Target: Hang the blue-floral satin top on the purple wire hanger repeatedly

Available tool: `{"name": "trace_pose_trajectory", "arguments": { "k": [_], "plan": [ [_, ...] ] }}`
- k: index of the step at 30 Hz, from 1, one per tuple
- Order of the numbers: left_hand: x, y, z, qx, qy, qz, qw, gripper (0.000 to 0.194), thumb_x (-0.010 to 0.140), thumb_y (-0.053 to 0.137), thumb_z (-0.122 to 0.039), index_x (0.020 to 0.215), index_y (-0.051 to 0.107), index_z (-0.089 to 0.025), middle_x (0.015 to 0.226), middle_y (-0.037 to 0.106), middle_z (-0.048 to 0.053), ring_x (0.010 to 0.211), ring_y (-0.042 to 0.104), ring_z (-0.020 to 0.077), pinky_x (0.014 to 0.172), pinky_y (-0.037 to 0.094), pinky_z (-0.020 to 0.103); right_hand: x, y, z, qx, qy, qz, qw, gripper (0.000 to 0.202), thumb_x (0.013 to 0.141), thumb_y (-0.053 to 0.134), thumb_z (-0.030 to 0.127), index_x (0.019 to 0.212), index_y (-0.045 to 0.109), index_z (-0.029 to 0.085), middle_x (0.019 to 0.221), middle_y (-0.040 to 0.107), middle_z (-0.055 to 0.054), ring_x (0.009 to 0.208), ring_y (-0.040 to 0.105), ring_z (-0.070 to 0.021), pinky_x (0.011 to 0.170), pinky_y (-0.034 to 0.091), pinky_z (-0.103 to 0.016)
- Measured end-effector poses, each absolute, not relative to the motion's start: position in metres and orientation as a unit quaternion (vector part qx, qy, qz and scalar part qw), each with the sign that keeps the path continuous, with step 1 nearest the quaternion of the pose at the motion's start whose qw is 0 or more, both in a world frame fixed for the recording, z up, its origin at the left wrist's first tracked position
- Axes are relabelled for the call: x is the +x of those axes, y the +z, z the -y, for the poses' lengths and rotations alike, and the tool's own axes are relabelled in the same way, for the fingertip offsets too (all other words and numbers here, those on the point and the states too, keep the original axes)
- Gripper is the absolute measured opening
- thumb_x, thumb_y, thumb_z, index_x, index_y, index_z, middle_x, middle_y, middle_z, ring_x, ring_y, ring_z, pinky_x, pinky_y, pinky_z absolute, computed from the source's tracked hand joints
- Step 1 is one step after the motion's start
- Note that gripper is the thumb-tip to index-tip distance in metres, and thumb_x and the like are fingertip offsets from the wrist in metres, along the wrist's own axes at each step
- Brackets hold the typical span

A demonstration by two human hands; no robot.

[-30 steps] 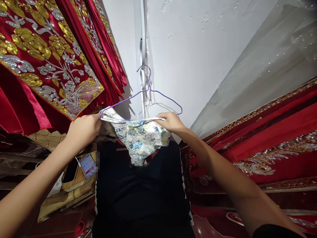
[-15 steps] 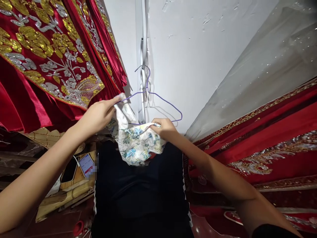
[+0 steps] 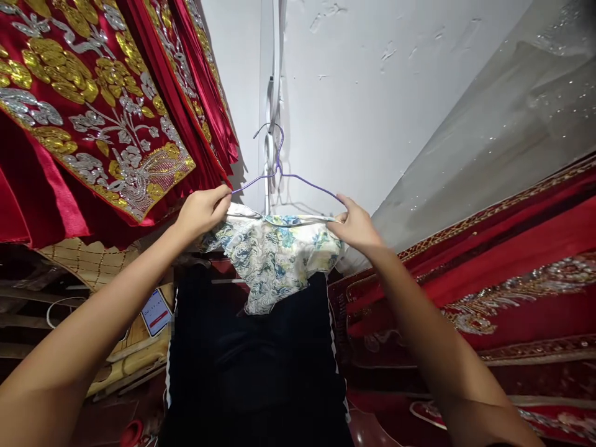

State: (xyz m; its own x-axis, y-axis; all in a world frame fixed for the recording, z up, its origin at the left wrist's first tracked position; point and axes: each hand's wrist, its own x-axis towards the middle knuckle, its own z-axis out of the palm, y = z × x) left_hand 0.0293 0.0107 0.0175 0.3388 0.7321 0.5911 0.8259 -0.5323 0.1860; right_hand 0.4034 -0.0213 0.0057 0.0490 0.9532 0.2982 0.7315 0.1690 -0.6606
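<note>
A purple wire hanger [image 3: 305, 180] hangs in front of the wall. Over its lower part drapes a white floral garment [image 3: 279, 261] with blue and yellow flowers, its neckline stretched nearly level; its exact kind I cannot tell. My left hand [image 3: 203, 211] is closed on the garment's left end, at the hanger's left arm. At the opposite end my right hand [image 3: 356, 225] pinches the garment's edge, its fingertips against the hanger's right arm. The hanger's two ends are hidden by cloth and fingers.
Red embroidered cloth [image 3: 125, 124] hangs at the left. On the right are a sheer glittering fabric [image 3: 493, 124] and red beaded garments [image 3: 512, 267]. A lit phone [image 3: 156, 312] lies on a wooden surface at lower left. A white pole [image 3: 274, 62] runs up the wall.
My right hand has moved right and up, drawing the garment's edge out to the hanger's right end. My left hand has shifted slightly down. The cloth now spans the hanger's width.
</note>
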Motion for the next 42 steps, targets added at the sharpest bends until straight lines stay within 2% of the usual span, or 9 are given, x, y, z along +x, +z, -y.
{"name": "trace_pose_trajectory", "arguments": {
  "k": [4, 9, 13, 21, 28, 34, 37, 39, 42],
  "plan": [
    [0.024, 0.027, -0.01, -0.798, -0.305, 0.504, 0.124, 0.028, 0.097, 0.043, -0.035, 0.092, 0.067, -0.021, 0.071, 0.064, 0.003, 0.065, 0.057, 0.0187, 0.064, 0.034, 0.029, 0.416, 0.035, 0.021, -0.596, 0.254, 0.712, 0.271, 0.04, 0.074, 0.065, 0.028, 0.11, 0.072, 0.014, 0.053, 0.049, 0.004, 0.05, 0.045, -0.0133, 0.051, 0.034, -0.028],
    [0.013, 0.04, -0.006, -0.786, -0.283, 0.53, 0.146, 0.035, 0.098, 0.041, -0.042, 0.077, 0.059, -0.02, 0.065, 0.058, 0.004, 0.061, 0.052, 0.0189, 0.059, 0.026, 0.03, 0.432, 0.049, 0.034, -0.528, 0.391, 0.717, 0.233, 0.028, 0.073, 0.074, 0.037, 0.092, 0.074, 0.017, 0.055, 0.051, 0.003, 0.048, 0.04, -0.0095, 0.048, 0.027, -0.025],
    [0.012, 0.043, -0.01, -0.788, -0.284, 0.533, 0.121, 0.038, 0.099, 0.04, -0.044, 0.073, 0.054, -0.02, 0.063, 0.055, 0.004, 0.059, 0.048, 0.0187, 0.059, 0.024, 0.031, 0.433, 0.048, 0.038, -0.453, 0.447, 0.721, 0.274, 0.023, 0.072, 0.076, 0.038, 0.077, 0.074, 0.016, 0.067, 0.062, -0.002, 0.058, 0.051, -0.0117, 0.053, 0.036, -0.026],
    [0.009, 0.036, -0.013, -0.779, -0.306, 0.544, 0.065, 0.043, 0.097, 0.04, -0.047, 0.063, 0.046, -0.021, 0.056, 0.049, 0.003, 0.057, 0.045, 0.0173, 0.059, 0.026, 0.031, 0.421, 0.031, 0.067, -0.514, 0.328, 0.715, 0.343, 0.045, 0.077, 0.07, 0.031, 0.121, 0.071, 0.022, 0.113, 0.072, -0.009, 0.093, 0.067, -0.0253, 0.074, 0.056, -0.036],
    [0.009, 0.033, -0.005, -0.767, -0.336, 0.543, 0.063, 0.047, 0.096, 0.043, -0.049, 0.058, 0.042, -0.021, 0.05, 0.042, 0.0, 0.053, 0.041, 0.0149, 0.059, 0.027, 0.03, 0.416, 0.015, 0.071, -0.545, 0.138, 0.707, 0.429, 0.052, 0.084, 0.056, 0.019, 0.136, 0.053, 0.026, 0.095, 0.066, -0.005, 0.087, 0.064, -0.0215, 0.084, 0.054, -0.038],
    [0.011, 0.031, 0.001, -0.762, -0.332, 0.552, 0.068, 0.051, 0.095, 0.043, -0.055, 0.057, 0.043, -0.02, 0.049, 0.042, 0.0, 0.051, 0.039, 0.014, 0.057, 0.026, 0.03, 0.392, 0.0, 0.073, -0.518, -0.016, 0.72, 0.461, 0.033, 0.089, 0.058, 0.025, 0.121, 0.064, 0.029, 0.144, 0.049, -0.01, 0.136, 0.044, -0.0336, 0.113, 0.038, -0.052],
    [0.011, 0.032, 0.0, -0.756, -0.332, 0.56, 0.07, 0.052, 0.094, 0.043, -0.055, 0.056, 0.042, -0.02, 0.048, 0.041, 0.0, 0.051, 0.038, 0.0137, 0.057, 0.027, 0.03, 0.359, -0.023, 0.076, -0.446, 0.053, 0.761, 0.467, 0.023, 0.091, 0.055, 0.029, 0.111, 0.067, 0.026, 0.119, 0.067, -0.009, 0.116, 0.061, -0.028, 0.104, 0.048, -0.047],
    [0.011, 0.032, -0.001, -0.755, -0.338, 0.557, 0.072, 0.053, 0.094, 0.044, -0.055, 0.055, 0.041, -0.02, 0.048, 0.038, -0.001, 0.051, 0.036, 0.013, 0.057, 0.026, 0.03, 0.329, -0.042, 0.073, -0.428, 0.185, 0.79, 0.399, 0.027, 0.093, 0.053, 0.033, 0.114, 0.066, 0.025, 0.111, 0.071, -0.008, 0.103, 0.068, -0.0253, 0.094, 0.053, -0.043],
    [0.012, 0.03, -0.002, -0.76, -0.343, 0.548, 0.066, 0.051, 0.094, 0.045, -0.054, 0.056, 0.044, -0.019, 0.049, 0.039, -0.001, 0.051, 0.036, 0.0126, 0.057, 0.025, 0.03, 0.283, -0.067, 0.06, -0.399, 0.301, 0.8, 0.331, 0.063, 0.089, 0.061, 0.048, 0.147, 0.045, 0.03, 0.144, 0.057, -0.008, 0.126, 0.06, -0.0307, 0.101, 0.052, -0.047]
  ]
}}
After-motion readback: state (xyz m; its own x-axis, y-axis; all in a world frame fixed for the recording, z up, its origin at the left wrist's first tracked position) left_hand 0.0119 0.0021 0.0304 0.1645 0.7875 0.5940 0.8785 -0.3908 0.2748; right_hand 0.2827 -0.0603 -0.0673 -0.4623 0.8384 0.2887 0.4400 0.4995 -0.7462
